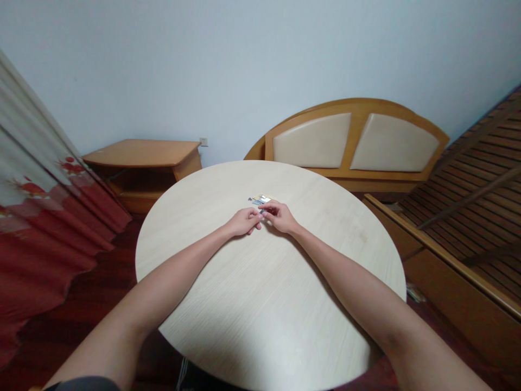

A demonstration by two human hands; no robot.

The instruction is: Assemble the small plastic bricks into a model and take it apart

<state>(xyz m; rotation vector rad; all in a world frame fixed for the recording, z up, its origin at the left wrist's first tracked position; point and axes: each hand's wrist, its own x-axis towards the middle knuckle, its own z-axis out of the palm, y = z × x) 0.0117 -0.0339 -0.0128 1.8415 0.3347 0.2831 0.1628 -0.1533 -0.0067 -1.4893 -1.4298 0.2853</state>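
A small stack of printed cards or paper slips [260,200] lies near the middle of a round pale wood-grain table [268,320]. My left hand [243,222] and my right hand [280,215] rest on the table just in front of the stack, their fingertips meeting. A small blue-edged piece [260,210] shows right at my fingertips. At this size I cannot tell whether either hand grips it or the stack.
Behind the table stand a low wooden corner cabinet [142,157] and a cushioned wooden headboard [352,141]. A slatted wooden bed frame [459,217] lies to the right, and a red-and-white curtain [44,217] hangs to the left.
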